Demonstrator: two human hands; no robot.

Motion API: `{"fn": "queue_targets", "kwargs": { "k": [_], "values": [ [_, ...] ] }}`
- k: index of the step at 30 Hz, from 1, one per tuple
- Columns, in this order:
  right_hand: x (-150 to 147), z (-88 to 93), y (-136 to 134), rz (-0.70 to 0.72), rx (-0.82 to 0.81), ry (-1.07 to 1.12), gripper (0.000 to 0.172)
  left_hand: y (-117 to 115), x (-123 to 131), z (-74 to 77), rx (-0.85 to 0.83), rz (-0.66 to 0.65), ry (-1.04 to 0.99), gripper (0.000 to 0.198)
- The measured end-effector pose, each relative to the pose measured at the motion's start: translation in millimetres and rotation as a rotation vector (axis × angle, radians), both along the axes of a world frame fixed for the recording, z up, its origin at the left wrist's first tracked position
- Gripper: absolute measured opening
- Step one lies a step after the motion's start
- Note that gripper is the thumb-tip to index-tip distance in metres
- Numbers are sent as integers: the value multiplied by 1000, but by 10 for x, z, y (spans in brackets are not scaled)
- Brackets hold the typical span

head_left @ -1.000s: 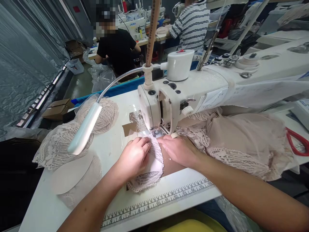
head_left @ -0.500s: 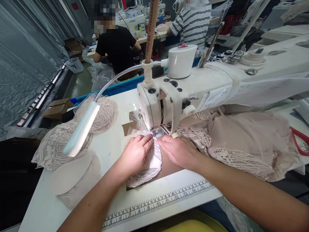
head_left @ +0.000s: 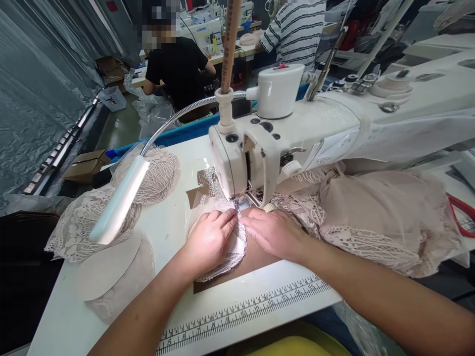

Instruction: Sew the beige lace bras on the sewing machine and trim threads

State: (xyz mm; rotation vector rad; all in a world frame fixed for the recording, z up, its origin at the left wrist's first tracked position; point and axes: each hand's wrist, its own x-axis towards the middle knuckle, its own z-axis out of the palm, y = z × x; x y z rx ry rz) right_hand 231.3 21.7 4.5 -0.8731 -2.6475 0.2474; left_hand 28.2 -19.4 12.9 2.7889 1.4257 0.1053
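My left hand (head_left: 209, 238) lies flat on a pale lace piece (head_left: 226, 259), fingers together and pointing at the needle of the white sewing machine (head_left: 256, 153). My right hand (head_left: 274, 231) presses flat on the fabric just right of the needle, its fingertips almost meeting the left ones. A brown patch on the table shows under the lace. The lace runs under the presser foot and comes out behind it.
A gooseneck lamp (head_left: 118, 198) hangs over a heap of lace cups (head_left: 96, 217) at the left. Bunched pink fabric (head_left: 374, 217) lies at the right under the machine arm. A ruler strip (head_left: 241, 311) lines the table's front edge. Two people sit at machines behind.
The lace piece has fed further away under the needle, and both hands have slid forward with it. More of the brown patch shows near the front.
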Motion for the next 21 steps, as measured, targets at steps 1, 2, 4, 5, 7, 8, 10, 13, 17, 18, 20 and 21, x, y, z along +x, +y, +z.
{"fn": "queue_targets", "kwargs": {
  "k": [1, 2, 4, 5, 7, 8, 10, 13, 17, 18, 20, 21],
  "values": [
    [-6, 6, 3, -11, 1, -19, 23, 6, -1, -1, -1, 0, -1, 49],
    [-12, 10, 4, -18, 0, -38, 22, 14, -4, -4, 1, 1, -2, 50],
    [-26, 12, 3, -38, -5, -76, 22, 35, -10, -11, 7, -1, -2, 51],
    [-33, 11, 1, -51, -3, -91, 22, 46, -13, -15, 12, -2, -2, 50],
    [-46, 4, -3, -71, 5, -113, 22, 66, -16, -21, 24, -10, 0, 49],
    [-51, 0, -5, -78, 13, -117, 22, 74, -17, -23, 30, -14, 0, 48],
    [-60, -9, -7, -81, 26, -118, 23, 86, -19, -24, 38, -23, -1, 47],
    [-65, -24, -5, -78, 36, -103, 24, 95, -25, -27, 40, -38, -14, 45],
    [-65, -42, 3, -78, 46, -91, 24, 116, -38, -48, 56, -47, -45, 42],
    [-64, -45, 4, -76, 47, -94, 23, 125, -43, -56, 61, -50, -54, 42],
    [-64, -47, 6, -73, 43, -104, 23, 146, -52, -73, 72, -53, -70, 39],
    [-64, -48, 6, -73, 39, -108, 23, 157, -57, -81, 77, -54, -78, 38]
  ]
}}
